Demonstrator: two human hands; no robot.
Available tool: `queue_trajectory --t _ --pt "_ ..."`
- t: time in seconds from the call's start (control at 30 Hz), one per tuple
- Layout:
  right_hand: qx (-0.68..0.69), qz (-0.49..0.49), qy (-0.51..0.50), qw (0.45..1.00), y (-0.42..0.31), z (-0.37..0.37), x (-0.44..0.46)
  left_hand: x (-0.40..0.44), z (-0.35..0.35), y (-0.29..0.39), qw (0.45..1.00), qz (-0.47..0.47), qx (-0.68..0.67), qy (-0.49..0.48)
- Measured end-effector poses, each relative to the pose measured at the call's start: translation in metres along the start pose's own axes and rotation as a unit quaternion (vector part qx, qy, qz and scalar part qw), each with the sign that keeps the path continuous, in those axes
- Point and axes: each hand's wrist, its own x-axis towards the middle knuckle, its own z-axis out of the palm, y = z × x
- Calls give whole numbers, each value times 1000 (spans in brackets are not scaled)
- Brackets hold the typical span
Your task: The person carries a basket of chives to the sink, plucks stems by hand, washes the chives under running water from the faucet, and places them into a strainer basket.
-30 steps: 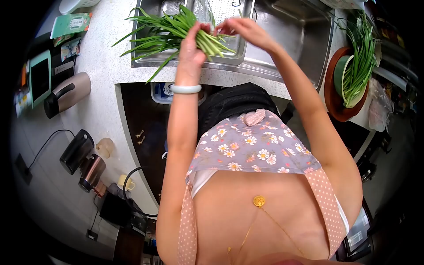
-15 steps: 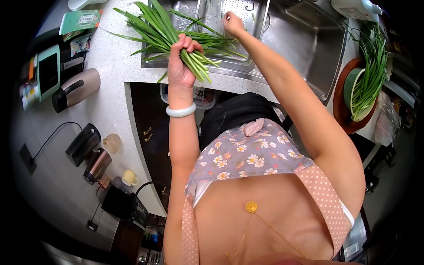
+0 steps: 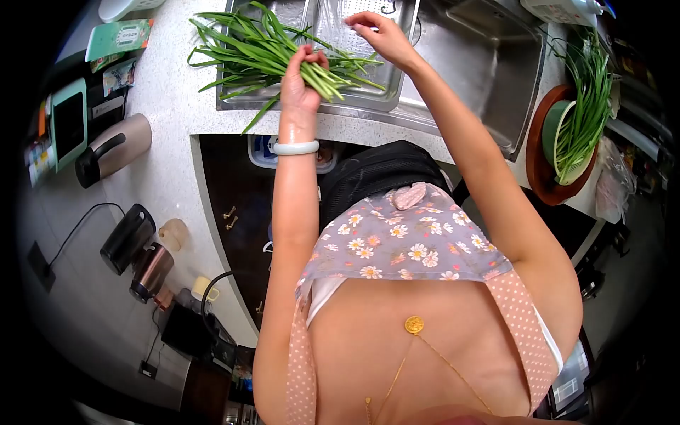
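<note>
A bunch of garlic chives [image 3: 258, 53] lies across the near left part of the sink, leaves fanning left and pale stems pointing right. The fingers of my left hand [image 3: 300, 88] are wrapped round the bunch near its stem end. More green leaves lie beneath it. To the right, my right hand [image 3: 388, 41] is held over the perforated tray [image 3: 358, 46], fingers stretched out with nothing visible in them. Clear running water [image 3: 330, 21] falls just left of its fingertips.
The bare metal basin [image 3: 471, 71] is right of my hands. Beyond it, a green bowl of chives [image 3: 582, 142] sits on a round brown board [image 3: 536, 166]. An electric kettle [image 3: 124, 149] and packets stand on the left counter [image 3: 173, 85].
My left hand has moved away from me and lowered the chives flatter over the sink. The fingers of my right hand have gone from curled to stretched out.
</note>
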Motion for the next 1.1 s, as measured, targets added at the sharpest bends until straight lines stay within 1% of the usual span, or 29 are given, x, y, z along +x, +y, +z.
queue_trajectory --t 0.03,0.07,0.1,0.2,0.27,0.3,0.33,0.37,0.43,0.5,0.53,0.57,0.63,0.7,0.73,0.77,0.83,0.87,0.93,0.97,1.0,1.03,1.07,1.1 --pt "-134 -4 -17 991 26 5 4 -2 0 6 997 -16 -58 -37" --pt "-265 -7 -32 964 54 13 4 -9 5 9 992 -22 -113 -47" --pt "-391 -10 -47 919 74 21 2 -13 6 11 989 -18 -135 -59" --pt "-490 -101 -102 860 96 27 -5 -25 5 18 991 -27 -110 -76" --pt "-371 -8 -119 921 95 17 8 -30 0 23 993 -16 -86 -79" --pt "-308 40 -127 942 87 10 13 -30 -4 24 993 -14 -87 -79" --pt "-211 82 -130 965 72 1 11 -31 -7 24 993 -12 -88 -79" --pt "-262 75 -95 957 57 -6 9 -31 -10 23 993 -10 -89 -80" --pt "-260 69 -84 960 36 -22 10 -30 -12 18 996 -11 -70 -56" --pt "-219 -12 -29 975 25 -34 11 -29 -13 9 999 -3 -27 -19" --pt "-149 66 -29 986 8 -39 7 -27 -13 3 1000 -10 -11 7" --pt "-114 111 -51 986 -2 -48 6 -22 -15 -6 999 -14 13 34" --pt "-66 79 55 993 -34 -35 -10 -20 0 -25 998 -45 32 21" --pt "-165 -40 64 983 -57 -29 -32 -13 10 -43 996 -77 -3 33" --pt "-204 -88 81 972 -62 -22 -43 -11 15 -50 997 -75 2 11" --pt "-321 -171 83 928 -64 -19 -53 -1 11 -51 992 -115 -4 -42" --pt "-446 -210 55 868 -71 -12 -75 -2 26 -53 991 -94 -22 -92" --pt "-442 -204 49 872 -75 -9 -86 -2 31 -52 992 -91 -31 -79" --pt "-434 -192 38 879 -80 -8 -99 8 23 -54 995 -83 6 -53" --pt "-341 -150 13 928 -79 -13 -99 14 18 -53 996 -78 25 -41" --pt "-242 -107 -12 964 -76 -21 -98 3 30 -46 996 -88 -2 -23" --pt "-139 -61 -36 988 -78 -27 -100 -2 35 -38 995 -90 -34 -41" --pt "-117 22 -80 990 -84 -38 -100 -6 38 -29 996 -75 -22 -39" --pt "-141 -7 -80 987 -91 -40 -99 -8 41 -22 997 -58 -11 -39"
